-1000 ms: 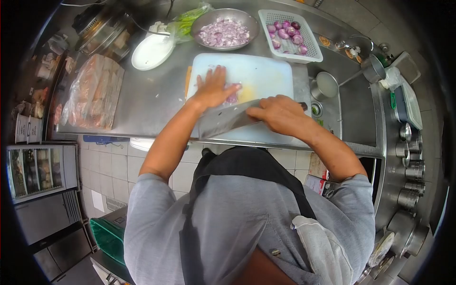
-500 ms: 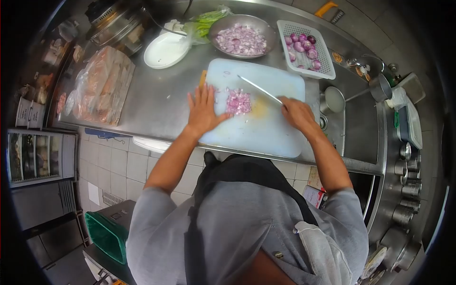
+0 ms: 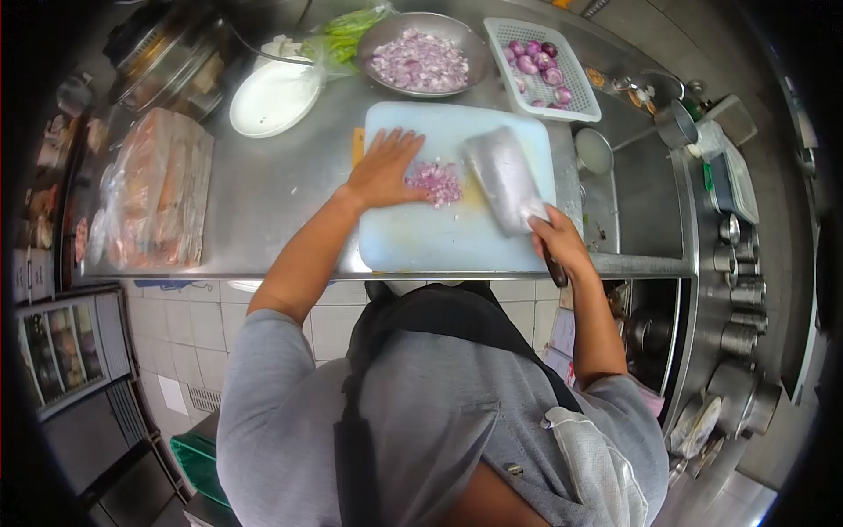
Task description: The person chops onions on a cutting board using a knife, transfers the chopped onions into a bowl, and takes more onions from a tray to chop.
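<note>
My right hand [image 3: 560, 239] grips the dark handle of a cleaver [image 3: 507, 180], whose broad blade is turned flat side up over the right half of a pale cutting board [image 3: 413, 241]. Chopped red onion [image 3: 436, 183] lies in a small pile at the middle of the board. Against the pile's left side rests my left hand [image 3: 386, 167], fingers spread and holding nothing, with the thumb touching the onion. The blade is slightly blurred and stands apart from the pile.
Behind the board are a metal bowl [image 3: 479, 66] of chopped onion and a white basket [image 3: 586, 101] with several whole red onions. A white dish [image 3: 272, 101], bagged greens [image 3: 347, 35] and a large plastic-wrapped package [image 3: 158, 193] stand to the left. A sink [image 3: 650, 198] lies right.
The cleaver has turned from edge-on to flat side up, and my right hand has rolled with it. My left hand has shifted inward over the board, to the pile. The view has shifted slightly.
</note>
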